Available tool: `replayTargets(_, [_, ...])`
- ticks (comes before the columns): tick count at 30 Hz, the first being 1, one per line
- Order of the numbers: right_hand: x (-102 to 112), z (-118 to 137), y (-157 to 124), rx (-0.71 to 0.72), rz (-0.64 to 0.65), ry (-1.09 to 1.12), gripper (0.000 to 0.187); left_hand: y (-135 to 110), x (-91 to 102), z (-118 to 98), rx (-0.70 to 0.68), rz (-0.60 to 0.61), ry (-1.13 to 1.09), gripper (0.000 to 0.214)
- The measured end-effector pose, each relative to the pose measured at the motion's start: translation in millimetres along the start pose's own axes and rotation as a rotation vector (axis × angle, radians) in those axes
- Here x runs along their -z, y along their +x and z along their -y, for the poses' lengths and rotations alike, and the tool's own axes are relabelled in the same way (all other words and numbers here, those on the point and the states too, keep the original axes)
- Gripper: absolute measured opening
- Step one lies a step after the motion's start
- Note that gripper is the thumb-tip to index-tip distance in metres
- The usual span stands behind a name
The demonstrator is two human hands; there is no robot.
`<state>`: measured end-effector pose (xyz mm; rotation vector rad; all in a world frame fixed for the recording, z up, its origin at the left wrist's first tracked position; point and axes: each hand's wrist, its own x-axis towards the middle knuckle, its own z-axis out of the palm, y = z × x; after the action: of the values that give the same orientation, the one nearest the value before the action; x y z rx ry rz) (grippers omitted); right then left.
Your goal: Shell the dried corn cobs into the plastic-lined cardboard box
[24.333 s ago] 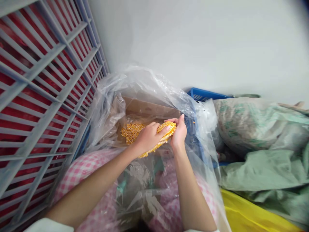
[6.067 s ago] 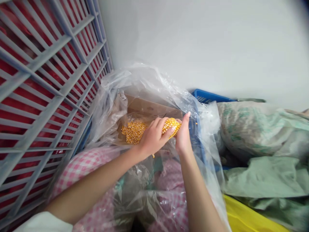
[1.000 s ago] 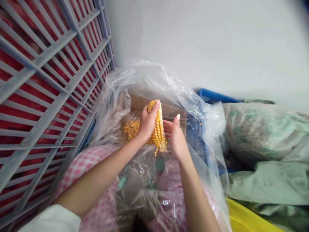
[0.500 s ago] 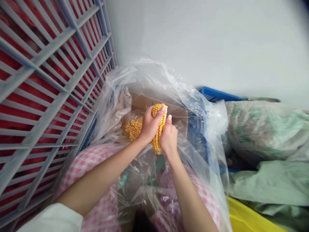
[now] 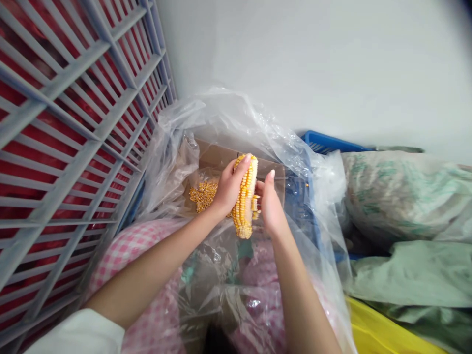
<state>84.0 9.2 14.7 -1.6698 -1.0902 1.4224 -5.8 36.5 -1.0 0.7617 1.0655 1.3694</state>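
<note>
An ear of dried yellow corn (image 5: 242, 209) stands tilted upright in the middle, with a pale bare strip along its right side. My left hand (image 5: 228, 188) is closed round its upper part, thumb along the front. Just right of the ear is my right hand (image 5: 272, 206), thumb raised and apart from the fingers, which are partly hidden. A few loose kernels (image 5: 255, 206) show between the ear and those fingers. Below and to the left, a small pile of kernels (image 5: 203, 195) lies in a clear plastic bag (image 5: 221, 110).
Brown cardboard (image 5: 217, 153) shows within the bag. A grey slatted crate (image 5: 99, 132) with red contents rises at the left. A blue basket (image 5: 332, 142), a stuffed whitish sack (image 5: 398, 191), green cloth (image 5: 416, 270) and yellow material (image 5: 376, 327) lie at the right. Behind is a pale wall (image 5: 295, 64).
My right hand has moved right, off the ear, and its thumb has lifted. The ear now shows a bare strip, and loose kernels have come away beside it. My left hand keeps its hold.
</note>
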Motion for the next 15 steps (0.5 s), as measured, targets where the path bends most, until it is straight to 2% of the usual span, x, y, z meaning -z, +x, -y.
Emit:
replayTargets(2, [4.5, 6.1, -0.3, -0.077, 0.101, 0.087, 0.084, 0.1, 0.3, -2.9, -0.013, -0.025, 0.059, 0.036])
replayTargets(4, [3.2, 9.5, -1.3, -0.081, 0.109, 0.087, 0.086, -1.1, 0.6, -4.2, -0.073, -0.049, 0.17, 0.035])
replayTargets(6, [-3.2, 10.1, -2.4, -0.023, 0.008, 0.006, 0.082, -4.0, 0.0, -3.8, -0.168, -0.073, 0.295, 0.031])
replayTargets(9, [-15.4, 7.1, -2.4, 0.012, -0.229, -0.152, 0.074, -8.9, -1.4, -2.7, -0.263, -0.088, 0.382, 0.028])
replayTargets(12, [-22.3, 1.7, 1.6, 0.033, -0.32, -0.167, 0.074, -10.2, -0.8, -4.2, -0.199, -0.056, 0.287, 0.029])
replayTargets(15, [-21.3, -2.4, 7.8, 0.089, -0.283, -0.053, 0.072, -7.5, 1.5, -8.3, -0.08, -0.014, 0.121, 0.032])
